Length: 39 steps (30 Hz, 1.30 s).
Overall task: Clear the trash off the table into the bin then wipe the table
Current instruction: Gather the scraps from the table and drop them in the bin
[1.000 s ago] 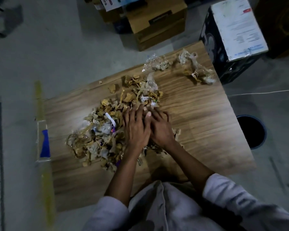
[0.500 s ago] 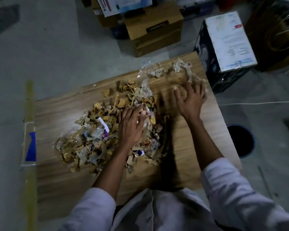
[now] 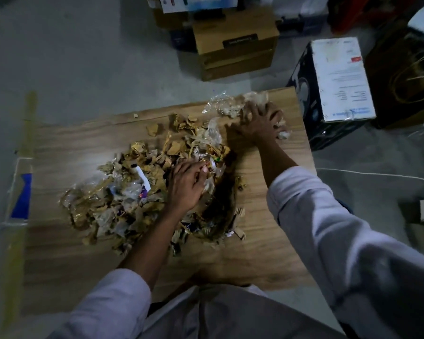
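A heap of torn brown cardboard scraps, foil and plastic wrappers (image 3: pixel 123 192) covers the middle of the wooden table (image 3: pixel 267 253). My left hand (image 3: pixel 185 185) rests on the heap's right side with its fingers lying loosely over the scraps. My right hand (image 3: pixel 257 123) reaches to the far right corner, where its spread fingers press down on crumpled clear plastic wrappers (image 3: pixel 227 106). A few loose cardboard bits (image 3: pixel 239 212) lie just right of the heap. My right sleeve hides the bin.
Cardboard boxes (image 3: pixel 235 45) stand on the floor beyond the table. A dark box with a white label (image 3: pixel 338 77) sits close to the table's far right corner. A white cable (image 3: pixel 377 173) crosses the floor at right. A yellow floor stripe (image 3: pixel 27 133) runs at left.
My right hand left the heap and moved out to the far right corner onto the clear wrappers. My left hand stayed on the heap. The view tilted up.
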Each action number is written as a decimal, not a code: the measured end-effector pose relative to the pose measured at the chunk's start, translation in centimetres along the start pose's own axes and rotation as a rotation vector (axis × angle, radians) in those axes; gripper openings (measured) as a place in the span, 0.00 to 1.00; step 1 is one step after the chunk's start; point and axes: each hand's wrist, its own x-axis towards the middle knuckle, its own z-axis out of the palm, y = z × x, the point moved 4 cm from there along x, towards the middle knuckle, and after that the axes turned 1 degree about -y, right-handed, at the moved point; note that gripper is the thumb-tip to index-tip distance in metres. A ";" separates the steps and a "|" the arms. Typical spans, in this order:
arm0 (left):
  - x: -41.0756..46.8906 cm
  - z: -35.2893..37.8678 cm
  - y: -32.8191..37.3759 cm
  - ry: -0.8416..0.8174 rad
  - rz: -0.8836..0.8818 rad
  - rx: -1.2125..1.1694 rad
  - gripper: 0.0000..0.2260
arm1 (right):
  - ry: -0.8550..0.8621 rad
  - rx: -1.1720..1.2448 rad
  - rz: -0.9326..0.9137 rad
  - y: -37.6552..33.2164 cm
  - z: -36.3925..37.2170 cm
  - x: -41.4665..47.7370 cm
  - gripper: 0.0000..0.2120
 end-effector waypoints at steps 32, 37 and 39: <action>-7.1 -6.5 -3.9 0.387 -0.200 -0.068 0.22 | 0.153 0.383 -0.916 -12.4 7.3 -23.1 0.10; -7.0 -6.4 -3.5 0.359 -0.137 -0.038 0.18 | 0.150 0.287 -0.899 -11.5 7.5 -23.6 0.21; -7.0 -7.8 -1.7 0.433 -0.059 -0.029 0.18 | 0.277 0.337 -0.930 -11.8 5.7 -24.6 0.18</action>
